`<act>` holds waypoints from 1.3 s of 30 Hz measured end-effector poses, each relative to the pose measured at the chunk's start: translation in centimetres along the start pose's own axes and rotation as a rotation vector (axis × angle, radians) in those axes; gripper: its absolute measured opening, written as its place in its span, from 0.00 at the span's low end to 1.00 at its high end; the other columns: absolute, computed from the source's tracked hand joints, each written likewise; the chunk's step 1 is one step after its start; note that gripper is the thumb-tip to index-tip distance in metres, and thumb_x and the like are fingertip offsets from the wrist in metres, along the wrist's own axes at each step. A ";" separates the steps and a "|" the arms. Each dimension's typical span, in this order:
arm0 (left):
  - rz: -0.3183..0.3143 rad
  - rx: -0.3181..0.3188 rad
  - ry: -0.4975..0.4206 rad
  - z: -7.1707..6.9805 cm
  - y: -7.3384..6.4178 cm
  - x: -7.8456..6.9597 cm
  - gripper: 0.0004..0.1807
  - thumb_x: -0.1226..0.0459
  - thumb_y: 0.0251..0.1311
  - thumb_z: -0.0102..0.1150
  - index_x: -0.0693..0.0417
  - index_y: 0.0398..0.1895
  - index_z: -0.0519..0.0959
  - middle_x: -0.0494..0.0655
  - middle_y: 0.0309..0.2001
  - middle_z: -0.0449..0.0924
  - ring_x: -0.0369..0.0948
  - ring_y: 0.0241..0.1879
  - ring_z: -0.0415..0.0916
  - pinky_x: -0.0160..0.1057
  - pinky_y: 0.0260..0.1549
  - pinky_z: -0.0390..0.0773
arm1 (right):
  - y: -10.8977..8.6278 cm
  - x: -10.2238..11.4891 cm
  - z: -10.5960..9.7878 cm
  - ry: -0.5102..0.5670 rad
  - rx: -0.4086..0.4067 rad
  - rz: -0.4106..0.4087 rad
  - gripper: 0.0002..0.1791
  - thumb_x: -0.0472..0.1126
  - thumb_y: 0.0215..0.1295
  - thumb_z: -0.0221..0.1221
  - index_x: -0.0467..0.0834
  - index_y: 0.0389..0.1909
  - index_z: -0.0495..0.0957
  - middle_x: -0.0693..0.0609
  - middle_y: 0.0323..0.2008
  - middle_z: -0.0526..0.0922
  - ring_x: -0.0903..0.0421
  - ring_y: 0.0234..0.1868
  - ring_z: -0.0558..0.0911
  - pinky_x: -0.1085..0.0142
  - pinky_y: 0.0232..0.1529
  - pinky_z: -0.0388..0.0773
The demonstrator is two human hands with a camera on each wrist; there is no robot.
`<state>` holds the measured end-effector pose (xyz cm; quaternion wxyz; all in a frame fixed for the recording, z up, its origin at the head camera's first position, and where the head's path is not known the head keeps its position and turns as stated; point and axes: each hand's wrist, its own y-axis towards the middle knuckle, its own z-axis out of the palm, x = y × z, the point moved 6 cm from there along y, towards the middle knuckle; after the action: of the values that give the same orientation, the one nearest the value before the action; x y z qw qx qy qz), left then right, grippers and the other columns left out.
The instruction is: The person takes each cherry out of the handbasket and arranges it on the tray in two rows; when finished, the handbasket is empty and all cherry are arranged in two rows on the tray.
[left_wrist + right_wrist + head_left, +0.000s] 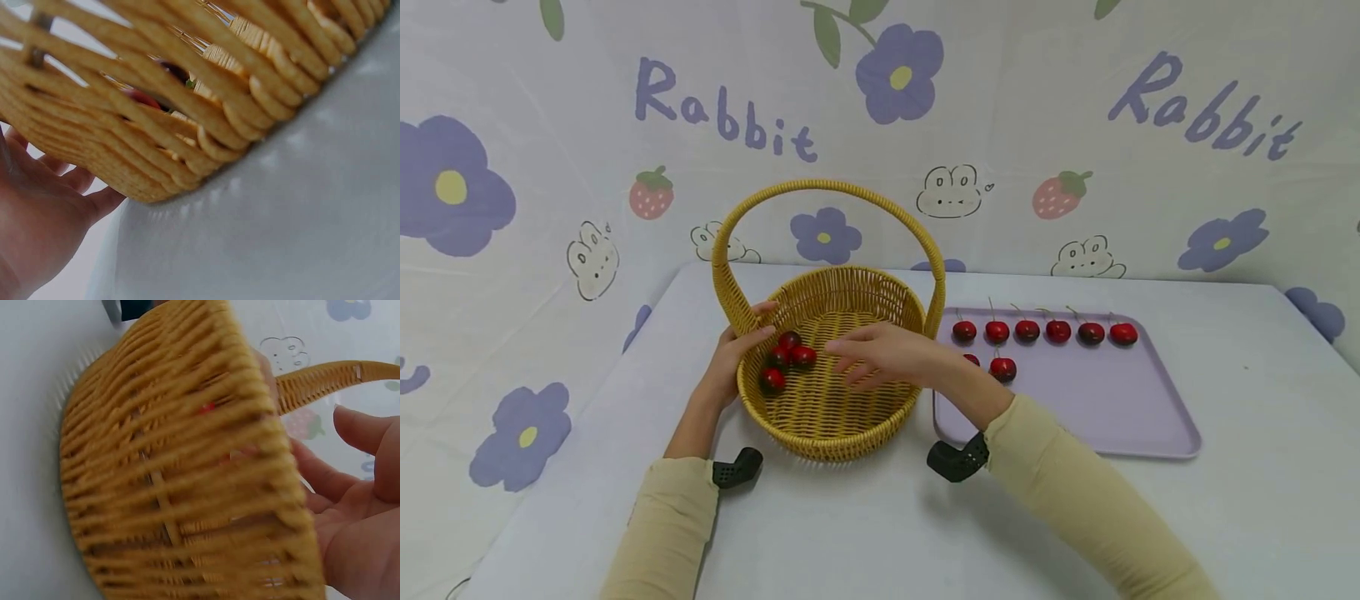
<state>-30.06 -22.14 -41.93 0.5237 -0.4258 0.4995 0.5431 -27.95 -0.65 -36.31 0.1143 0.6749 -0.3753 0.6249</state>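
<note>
Round golden wicker basket (827, 408) near the desk's (850, 542) far left corner, four glossy dark-red cherries (803, 357) inside, left hand (727, 354), fingers clamped on its rim, right hand (887, 354), fingers apart, above it

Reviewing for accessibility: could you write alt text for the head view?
A person's right hand hovers over a wicker basket containing four visible cherries, while the left hand holds its left side. To the right, a purple tray carries more cherries.

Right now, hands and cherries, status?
Left hand holds basket. Right hand over basket, appears empty. Cherries: four visible in basket, eight on tray. Right forearm blocking part of tray.
</note>
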 end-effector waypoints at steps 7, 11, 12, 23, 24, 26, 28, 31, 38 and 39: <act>0.007 0.003 0.009 0.2 0.0 -0.1 0.27 0.68 0.67 0.48 0.67 0.67 0.60 0.57 0.68 0.57 0.49 0.66 0.56 0.44 0.65 0.52 | 2.1 -0.4 1.1 0.041 -0.032 0.034 0.26 0.49 0.70 0.53 0.37 0.62 0.69 0.38 0.52 0.77 0.44 0.52 0.78 0.56 0.49 0.76; 0.003 0.004 0.014 0.2 -0.1 -0.2 0.26 0.68 0.67 0.47 0.66 0.67 0.60 0.57 0.67 0.57 0.50 0.65 0.56 0.45 0.65 0.52 | 3.0 -0.4 1.9 0.051 -0.043 0.058 0.26 0.50 0.70 0.54 0.37 0.61 0.70 0.39 0.51 0.77 0.44 0.51 0.79 0.56 0.48 0.77; 0.001 0.004 0.015 0.2 -0.1 -0.1 0.26 0.68 0.67 0.47 0.66 0.67 0.60 0.57 0.67 0.57 0.50 0.65 0.56 0.45 0.65 0.53 | 3.2 -0.4 2.1 0.058 -0.046 0.068 0.26 0.50 0.70 0.54 0.37 0.61 0.70 0.39 0.51 0.77 0.44 0.51 0.78 0.55 0.49 0.77; -0.019 0.005 0.030 0.1 -0.1 -0.1 0.26 0.67 0.68 0.46 0.64 0.68 0.60 0.58 0.67 0.57 0.52 0.64 0.58 0.44 0.63 0.58 | 5.1 0.1 3.8 0.127 -0.071 0.092 0.27 0.50 0.72 0.51 0.34 0.62 0.68 0.38 0.53 0.74 0.44 0.54 0.76 0.53 0.52 0.74; -0.020 0.006 0.030 0.1 -0.1 -0.1 0.26 0.67 0.68 0.46 0.64 0.68 0.59 0.58 0.67 0.57 0.51 0.64 0.58 0.44 0.62 0.58 | 5.3 0.0 4.0 0.140 -0.072 0.091 0.27 0.50 0.72 0.50 0.34 0.62 0.68 0.38 0.52 0.73 0.44 0.54 0.76 0.53 0.52 0.74; -0.022 0.007 0.032 0.1 -0.1 -0.1 0.27 0.66 0.68 0.46 0.64 0.68 0.59 0.57 0.67 0.57 0.51 0.63 0.58 0.42 0.61 0.59 | 5.5 0.0 4.3 0.162 -0.077 0.092 0.27 0.51 0.73 0.49 0.34 0.62 0.69 0.39 0.52 0.73 0.44 0.54 0.76 0.53 0.53 0.73; -0.023 0.008 0.031 0.1 -0.1 -0.1 0.27 0.66 0.67 0.47 0.64 0.68 0.59 0.57 0.67 0.57 0.51 0.63 0.59 0.41 0.60 0.60 | 5.7 0.0 4.5 0.168 -0.084 0.095 0.27 0.52 0.73 0.48 0.36 0.62 0.68 0.40 0.52 0.72 0.44 0.54 0.75 0.53 0.53 0.73; -0.022 0.012 0.027 0.1 -0.1 0.0 0.27 0.66 0.67 0.47 0.64 0.68 0.59 0.57 0.67 0.57 0.50 0.63 0.59 0.39 0.59 0.61 | 6.0 0.0 4.9 0.156 -0.089 0.100 0.28 0.53 0.73 0.47 0.38 0.64 0.68 0.41 0.52 0.72 0.44 0.54 0.75 0.53 0.54 0.73; -0.017 0.020 0.015 0.0 -0.1 0.1 0.27 0.66 0.67 0.47 0.64 0.68 0.59 0.57 0.67 0.57 0.50 0.62 0.59 0.38 0.56 0.64 | 6.5 0.2 5.8 0.150 -0.088 0.115 0.30 0.53 0.74 0.46 0.38 0.68 0.61 0.42 0.52 0.71 0.45 0.54 0.75 0.53 0.54 0.72; -0.016 0.020 0.016 0.0 -0.1 0.1 0.27 0.66 0.67 0.47 0.64 0.68 0.59 0.57 0.67 0.57 0.49 0.62 0.59 0.38 0.56 0.64 | 6.5 0.2 5.9 0.149 -0.090 0.121 0.30 0.53 0.74 0.46 0.38 0.68 0.60 0.43 0.52 0.71 0.45 0.53 0.75 0.53 0.54 0.72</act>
<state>-30.00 -22.12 -42.00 0.5284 -0.4289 0.5056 0.5302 -27.76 -8.91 -39.33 0.1341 0.5968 -0.4336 0.6617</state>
